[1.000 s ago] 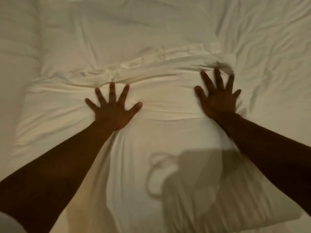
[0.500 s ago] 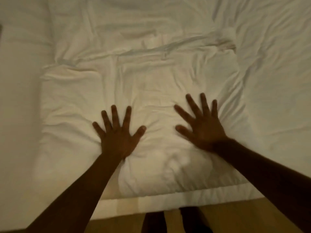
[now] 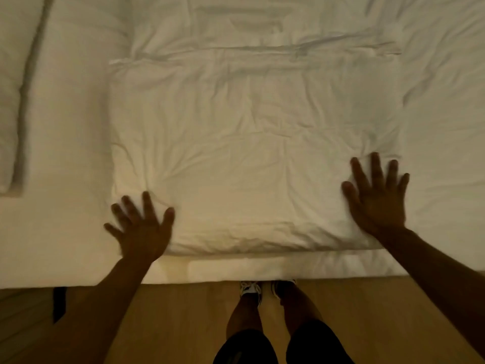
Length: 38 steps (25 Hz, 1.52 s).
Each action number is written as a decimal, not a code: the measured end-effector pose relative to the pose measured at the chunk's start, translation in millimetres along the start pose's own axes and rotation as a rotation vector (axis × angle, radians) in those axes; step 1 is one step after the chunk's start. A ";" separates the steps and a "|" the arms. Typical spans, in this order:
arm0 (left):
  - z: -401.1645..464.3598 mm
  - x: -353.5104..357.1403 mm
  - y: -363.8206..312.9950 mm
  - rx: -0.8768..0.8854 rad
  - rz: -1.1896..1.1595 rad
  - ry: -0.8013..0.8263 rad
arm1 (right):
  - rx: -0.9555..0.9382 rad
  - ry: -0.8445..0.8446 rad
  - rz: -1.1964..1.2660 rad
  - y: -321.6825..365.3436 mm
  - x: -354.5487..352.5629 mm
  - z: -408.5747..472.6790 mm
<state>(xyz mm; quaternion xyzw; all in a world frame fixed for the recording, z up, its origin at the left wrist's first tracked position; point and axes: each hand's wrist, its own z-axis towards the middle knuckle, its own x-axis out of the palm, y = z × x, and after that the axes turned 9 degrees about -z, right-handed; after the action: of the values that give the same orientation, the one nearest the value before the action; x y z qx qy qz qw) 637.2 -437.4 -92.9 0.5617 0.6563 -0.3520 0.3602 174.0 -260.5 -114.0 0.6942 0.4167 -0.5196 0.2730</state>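
Nearest to me are my dark shorts (image 3: 246, 348) and my shoes (image 3: 251, 288), toes at the edge of the bed (image 3: 301, 270), on a tan floor (image 3: 178, 324). Just past that edge, my left grip (image 3: 143, 229) lies with fingers straight and spread wide, clamped on nothing, over the near left corner of the folded duvet (image 3: 249, 153) (it is blurred, so I cannot tell how firmly it presses). My right grip (image 3: 378, 203) is likewise spread flat, fingers apart, palm down on the near right corner. The duvet is a white, creased rectangle lying on the bed in front of me, its near side just inside the bed's edge, spanning the space between my two grips. Beyond it the white bedding (image 3: 315, 22) is rumpled, and at far left lies a pillow (image 3: 10, 101), well apart from the duvet.
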 end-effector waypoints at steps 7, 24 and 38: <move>-79.0 38.5 -72.5 0.682 0.190 -0.082 | -0.368 -0.052 0.002 168.6 -7.0 -66.4; -269.1 8.9 -205.7 0.901 0.400 0.352 | 0.491 0.371 0.480 -70.0 -47.4 -273.4; -521.7 119.9 -477.7 0.978 0.563 0.367 | 0.756 0.336 0.754 -388.4 -47.6 -388.7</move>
<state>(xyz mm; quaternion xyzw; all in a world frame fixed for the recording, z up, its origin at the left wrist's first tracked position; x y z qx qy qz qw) 110.3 14.9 87.5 0.8666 0.2955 -0.4016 0.0196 25.8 236.7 73.1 0.9179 -0.0382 -0.3815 0.1019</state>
